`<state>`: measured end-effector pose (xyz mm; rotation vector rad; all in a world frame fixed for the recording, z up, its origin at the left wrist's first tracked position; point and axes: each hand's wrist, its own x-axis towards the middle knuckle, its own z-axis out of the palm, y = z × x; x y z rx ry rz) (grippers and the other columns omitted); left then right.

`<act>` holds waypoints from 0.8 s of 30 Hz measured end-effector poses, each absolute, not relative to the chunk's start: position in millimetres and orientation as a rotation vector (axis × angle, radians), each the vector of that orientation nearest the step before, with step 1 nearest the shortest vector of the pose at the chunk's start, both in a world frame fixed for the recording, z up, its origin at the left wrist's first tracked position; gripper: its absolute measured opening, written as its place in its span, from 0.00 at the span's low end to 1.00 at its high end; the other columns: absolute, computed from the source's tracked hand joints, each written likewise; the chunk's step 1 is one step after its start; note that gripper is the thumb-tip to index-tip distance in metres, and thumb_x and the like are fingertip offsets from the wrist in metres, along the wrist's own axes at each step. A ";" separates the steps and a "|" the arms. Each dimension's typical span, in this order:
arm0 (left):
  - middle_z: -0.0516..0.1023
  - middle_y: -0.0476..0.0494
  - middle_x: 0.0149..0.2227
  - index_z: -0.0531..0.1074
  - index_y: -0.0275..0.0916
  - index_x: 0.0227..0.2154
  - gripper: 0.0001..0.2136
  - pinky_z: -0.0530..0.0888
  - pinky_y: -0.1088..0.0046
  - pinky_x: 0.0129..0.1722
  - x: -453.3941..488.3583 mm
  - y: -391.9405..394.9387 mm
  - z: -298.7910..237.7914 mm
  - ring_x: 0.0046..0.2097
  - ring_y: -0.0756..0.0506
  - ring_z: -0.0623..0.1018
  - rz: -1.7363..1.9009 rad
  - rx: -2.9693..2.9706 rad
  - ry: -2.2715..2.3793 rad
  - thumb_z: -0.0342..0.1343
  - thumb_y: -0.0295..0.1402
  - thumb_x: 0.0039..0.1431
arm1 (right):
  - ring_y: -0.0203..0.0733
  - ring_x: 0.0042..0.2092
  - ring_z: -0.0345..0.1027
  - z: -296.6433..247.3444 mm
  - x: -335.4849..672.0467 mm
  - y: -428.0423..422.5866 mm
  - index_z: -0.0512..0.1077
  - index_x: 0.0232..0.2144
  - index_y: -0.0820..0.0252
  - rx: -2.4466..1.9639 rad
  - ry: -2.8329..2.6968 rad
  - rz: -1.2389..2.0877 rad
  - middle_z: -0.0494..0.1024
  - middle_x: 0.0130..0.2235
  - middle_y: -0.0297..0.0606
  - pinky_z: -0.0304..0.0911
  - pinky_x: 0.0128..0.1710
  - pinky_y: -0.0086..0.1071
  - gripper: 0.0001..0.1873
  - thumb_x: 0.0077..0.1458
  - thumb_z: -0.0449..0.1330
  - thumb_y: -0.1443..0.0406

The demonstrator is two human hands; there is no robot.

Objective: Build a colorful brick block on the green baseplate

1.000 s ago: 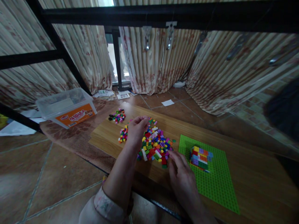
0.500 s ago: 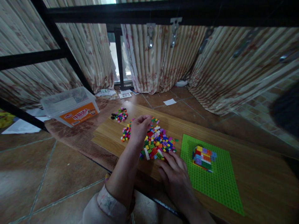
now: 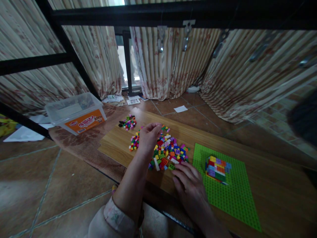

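Note:
A heap of small toy building bricks (image 3: 169, 145) in many colours lies on the wooden board. Over the heap's left part hangs my left hand (image 3: 149, 137), thumb and fingers pinched together; whatever may be between the fingertips is too small to make out. My right hand (image 3: 190, 185) rests palm down at the heap's near right edge, its fingers stretched out and slightly apart beside a green brick (image 3: 171, 167). Right of that hand lies a green studded baseplate (image 3: 234, 201), bearing a small multicoloured block of joined bricks (image 3: 217, 168).
A smaller cluster of bricks (image 3: 128, 122) sits at the board's far left. Beyond it stands a clear plastic tub (image 3: 74, 110) with an orange label. A black metal frame (image 3: 158, 15) crosses above, before striped curtains. White paper (image 3: 180, 108) lies on the tiled floor.
My right hand has drawn back slightly to the right and toward me, away from the bricks' edge. My left hand stays pinched over the heap. The view has shifted a little.

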<state>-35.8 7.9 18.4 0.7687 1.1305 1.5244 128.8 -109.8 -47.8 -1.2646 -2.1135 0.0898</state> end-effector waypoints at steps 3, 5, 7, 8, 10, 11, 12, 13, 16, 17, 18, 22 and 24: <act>0.70 0.52 0.21 0.75 0.34 0.26 0.07 0.60 0.80 0.23 -35.9 7.6 18.9 0.22 0.56 0.65 1.526 0.765 1.128 0.62 0.33 0.44 | 0.49 0.53 0.63 -47.0 128.1 -108.9 0.74 0.38 0.57 -1.257 -2.102 0.097 0.77 0.47 0.40 0.62 0.52 0.47 0.09 0.59 0.54 0.69; 0.70 0.52 0.21 0.75 0.34 0.26 0.07 0.60 0.80 0.23 -36.1 7.8 18.6 0.22 0.56 0.64 1.530 0.767 1.129 0.62 0.33 0.44 | 0.49 0.53 0.63 -47.6 128.5 -106.8 0.74 0.39 0.57 -1.289 -2.085 0.072 0.76 0.48 0.41 0.62 0.52 0.47 0.10 0.59 0.54 0.69; 0.71 0.51 0.21 0.75 0.35 0.26 0.07 0.60 0.80 0.23 -36.6 8.2 17.8 0.22 0.56 0.64 1.529 0.777 1.132 0.62 0.33 0.44 | 0.50 0.54 0.62 -48.8 129.2 -104.2 0.74 0.41 0.58 -1.331 -2.088 0.034 0.76 0.49 0.42 0.61 0.53 0.48 0.10 0.59 0.54 0.68; 0.71 0.51 0.21 0.75 0.35 0.26 0.07 0.60 0.80 0.23 -37.0 8.4 17.3 0.22 0.56 0.65 1.528 0.782 1.134 0.62 0.33 0.44 | 0.51 0.55 0.62 -49.4 129.6 -103.0 0.74 0.42 0.58 -1.351 -2.100 0.014 0.75 0.50 0.42 0.61 0.53 0.48 0.11 0.59 0.55 0.68; 0.71 0.51 0.21 0.75 0.35 0.26 0.07 0.60 0.80 0.23 -37.8 8.8 16.3 0.23 0.56 0.65 1.524 0.790 1.138 0.62 0.33 0.44 | 0.52 0.56 0.61 -50.5 130.5 -101.2 0.74 0.42 0.58 -1.385 -2.130 -0.009 0.74 0.52 0.43 0.59 0.54 0.49 0.11 0.59 0.55 0.68; 0.71 0.51 0.22 0.75 0.35 0.26 0.07 0.61 0.80 0.24 -38.2 9.0 16.0 0.23 0.56 0.66 1.522 0.794 1.137 0.62 0.33 0.44 | 0.52 0.56 0.61 -50.7 130.8 -100.6 0.75 0.42 0.58 -1.395 -2.137 -0.016 0.74 0.52 0.43 0.59 0.54 0.49 0.11 0.59 0.55 0.68; 0.71 0.52 0.22 0.75 0.35 0.26 0.07 0.61 0.80 0.24 -38.6 9.1 15.8 0.23 0.56 0.66 1.518 0.798 1.136 0.62 0.34 0.45 | 0.52 0.56 0.61 -50.8 131.2 -100.2 0.75 0.41 0.58 -1.396 -2.141 -0.024 0.74 0.52 0.42 0.59 0.54 0.48 0.11 0.59 0.54 0.67; 0.70 0.52 0.22 0.75 0.35 0.26 0.07 0.61 0.81 0.24 -39.0 9.1 15.8 0.23 0.56 0.66 1.515 0.801 1.136 0.62 0.34 0.45 | 0.52 0.56 0.61 -50.5 131.3 -100.1 0.75 0.41 0.58 -1.393 -2.144 -0.029 0.75 0.51 0.42 0.59 0.53 0.48 0.11 0.59 0.54 0.67; 0.71 0.51 0.22 0.75 0.35 0.25 0.07 0.61 0.80 0.25 -39.5 8.8 16.7 0.23 0.56 0.66 1.510 0.803 1.149 0.63 0.34 0.44 | 0.52 0.55 0.61 -48.2 130.7 -100.3 0.75 0.41 0.58 -1.383 -2.146 -0.031 0.76 0.49 0.41 0.59 0.53 0.47 0.11 0.59 0.54 0.68; 0.71 0.51 0.22 0.75 0.35 0.25 0.08 0.61 0.80 0.25 -39.5 8.7 17.2 0.23 0.56 0.66 1.511 0.801 1.156 0.63 0.34 0.43 | 0.52 0.55 0.61 -47.2 130.0 -100.5 0.75 0.41 0.58 -1.381 -2.148 -0.022 0.76 0.49 0.40 0.59 0.53 0.47 0.11 0.59 0.54 0.68; 0.71 0.51 0.22 0.75 0.35 0.25 0.08 0.61 0.80 0.24 -39.4 8.5 17.6 0.23 0.56 0.66 1.511 0.797 1.161 0.64 0.34 0.43 | 0.52 0.55 0.61 -46.2 129.2 -100.7 0.75 0.41 0.58 -1.379 -2.145 -0.012 0.77 0.49 0.40 0.59 0.53 0.47 0.11 0.59 0.54 0.69; 0.71 0.51 0.22 0.75 0.35 0.25 0.10 0.61 0.80 0.24 -38.5 8.1 18.3 0.23 0.56 0.65 1.500 0.788 1.168 0.65 0.36 0.41 | 0.50 0.56 0.60 -43.3 126.2 -101.2 0.75 0.42 0.58 -1.360 -2.145 -0.001 0.77 0.49 0.38 0.58 0.55 0.46 0.12 0.59 0.55 0.70; 0.72 0.51 0.23 0.75 0.35 0.26 0.10 0.62 0.80 0.25 -38.1 7.8 18.6 0.23 0.56 0.66 1.493 0.795 1.171 0.65 0.36 0.41 | 0.50 0.57 0.60 -42.2 125.4 -101.3 0.74 0.44 0.57 -1.366 -2.154 0.005 0.76 0.51 0.37 0.58 0.55 0.47 0.12 0.59 0.55 0.69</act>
